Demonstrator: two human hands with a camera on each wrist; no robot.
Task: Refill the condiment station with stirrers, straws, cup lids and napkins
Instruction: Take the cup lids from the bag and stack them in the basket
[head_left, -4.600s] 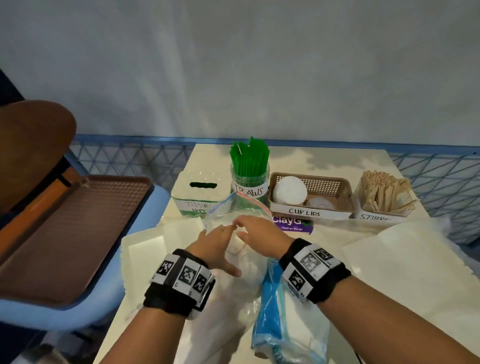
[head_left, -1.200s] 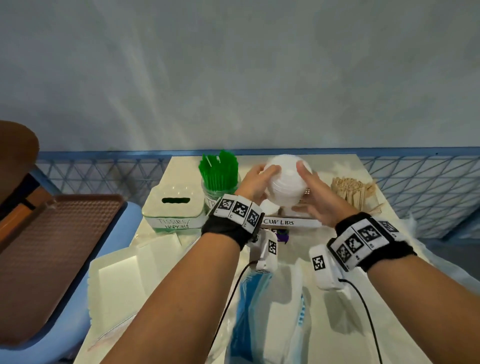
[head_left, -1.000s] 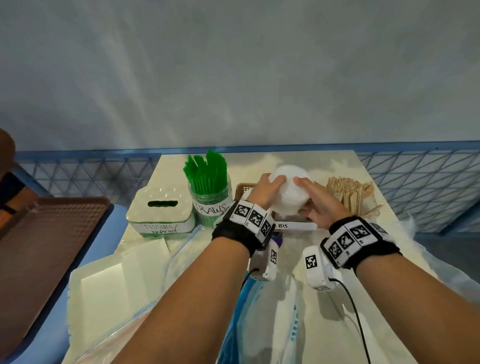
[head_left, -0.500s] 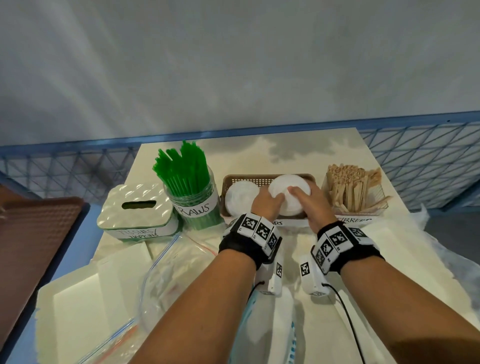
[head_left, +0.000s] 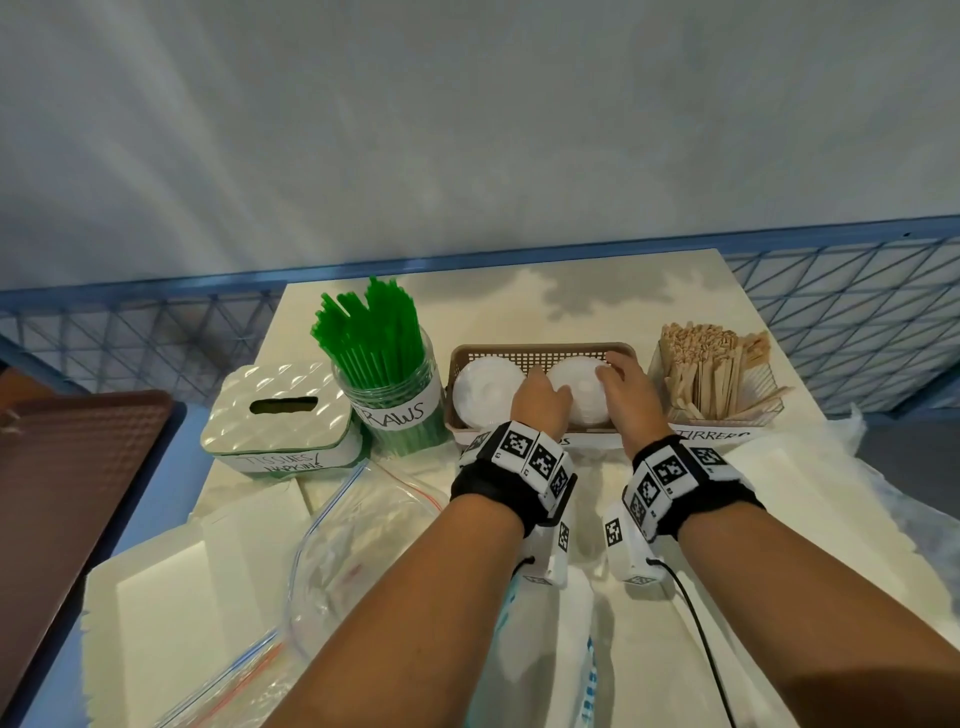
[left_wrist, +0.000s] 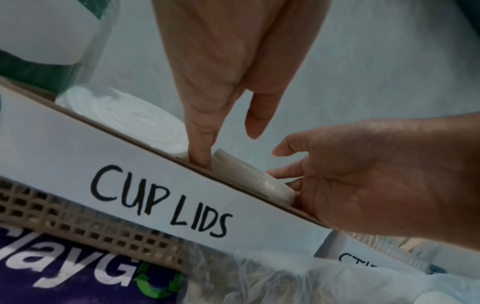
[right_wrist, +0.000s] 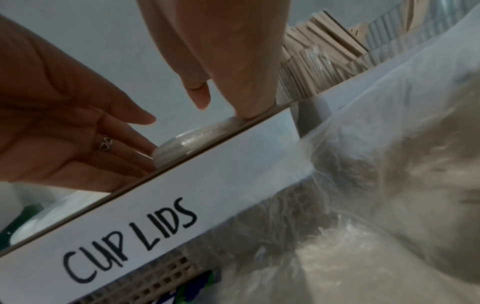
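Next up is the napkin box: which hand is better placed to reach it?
Left, probably. The left hand sits on the side of the lid stack nearer the tissue box; the right hand would have to cross over it.

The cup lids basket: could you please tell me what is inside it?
The basket holds two stacks of white lids, one on the left and one on the right. The left hand and right hand cover part of the right stack.

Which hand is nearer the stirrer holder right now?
Right. The right hand rests on the right-side lid stack, just beside the stirrer holder; the left hand is across the stack, farther away.
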